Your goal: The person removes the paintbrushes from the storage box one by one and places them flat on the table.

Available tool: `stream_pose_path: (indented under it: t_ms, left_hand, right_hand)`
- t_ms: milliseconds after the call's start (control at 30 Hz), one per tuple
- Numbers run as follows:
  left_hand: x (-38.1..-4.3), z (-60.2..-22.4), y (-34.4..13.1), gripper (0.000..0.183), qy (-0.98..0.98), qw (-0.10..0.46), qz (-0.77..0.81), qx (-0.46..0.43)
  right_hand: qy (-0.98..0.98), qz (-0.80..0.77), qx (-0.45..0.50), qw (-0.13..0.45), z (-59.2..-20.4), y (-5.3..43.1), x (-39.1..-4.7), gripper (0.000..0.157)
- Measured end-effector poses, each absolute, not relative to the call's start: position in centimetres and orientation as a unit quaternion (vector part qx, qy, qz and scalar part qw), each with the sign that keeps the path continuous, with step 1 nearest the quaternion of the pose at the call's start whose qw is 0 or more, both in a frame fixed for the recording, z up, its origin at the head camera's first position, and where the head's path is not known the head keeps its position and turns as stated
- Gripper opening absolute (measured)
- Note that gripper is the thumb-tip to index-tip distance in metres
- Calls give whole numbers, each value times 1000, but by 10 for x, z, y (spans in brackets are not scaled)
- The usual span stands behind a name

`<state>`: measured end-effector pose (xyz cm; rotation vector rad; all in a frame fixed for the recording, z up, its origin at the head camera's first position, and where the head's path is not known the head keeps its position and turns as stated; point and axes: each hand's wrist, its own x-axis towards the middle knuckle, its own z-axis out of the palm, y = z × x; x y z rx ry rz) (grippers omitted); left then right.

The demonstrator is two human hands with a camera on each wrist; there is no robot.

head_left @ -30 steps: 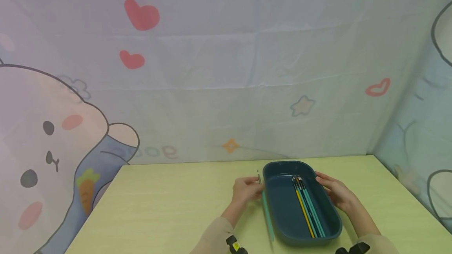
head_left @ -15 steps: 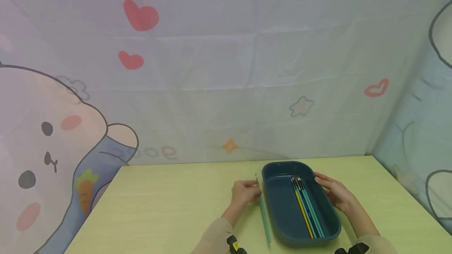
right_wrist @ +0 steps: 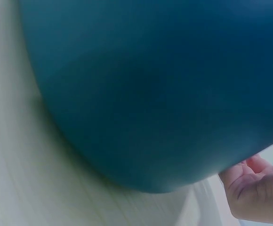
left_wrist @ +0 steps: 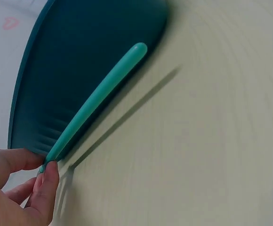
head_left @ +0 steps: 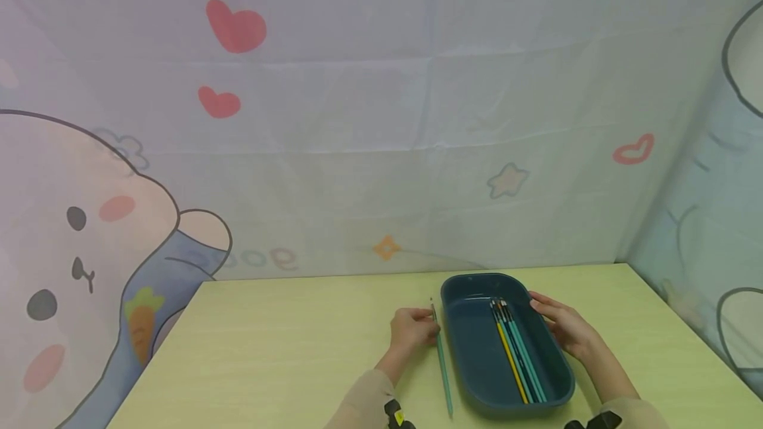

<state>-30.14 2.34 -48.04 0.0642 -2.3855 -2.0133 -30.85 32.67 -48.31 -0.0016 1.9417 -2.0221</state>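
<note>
My left hand [head_left: 410, 331] pinches a green paintbrush [head_left: 444, 376] near its narrow upper end, between thumb and fingers. Just left of a dark blue tray [head_left: 471, 363], the brush runs roughly along its side, with the handle end toward me. In the left wrist view the rounded handle end [left_wrist: 137, 49] sticks out past the fingers, and its shadow falls on the table. My right hand [head_left: 569, 330] holds the tray's right side, fingertips at the rim. Inside the tray lie several paintbrushes [head_left: 517, 353], one yellow and others green, side by side with handles toward me.
The pale yellow table [head_left: 286, 349] extends to the left of the tray. A printed cloth backdrop [head_left: 357, 118] with hearts and a cartoon animal hangs behind it, and another cloth side [head_left: 709, 217] stands at the right.
My left hand has brought the green paintbrush slightly toward me and a little away from the tray's left side. The right hand and the tray stay in place.
</note>
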Motion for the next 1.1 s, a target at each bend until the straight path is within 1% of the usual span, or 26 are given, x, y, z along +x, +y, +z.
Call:
stream_pose_path:
  t_ms: [300,400,633,1100]
  left_hand:
    - [-302,-486,25,33,-788,21,-616,20]
    - [-302,-487,25,34,-798,26,-603,8]
    - [-303,-487,25,33,-853,63,-518,-27]
    - [-302,-487,29,32,-881,96,-463,-25]
  right_hand:
    - [687,-707,4,168,-483,327,-308,69]
    - [689,-706,10,165,-482,326,-308,69]
    - [686,-709,8,164,-483,328,-309,67]
    - [680,-714,11,166,-483,325,-309,71]
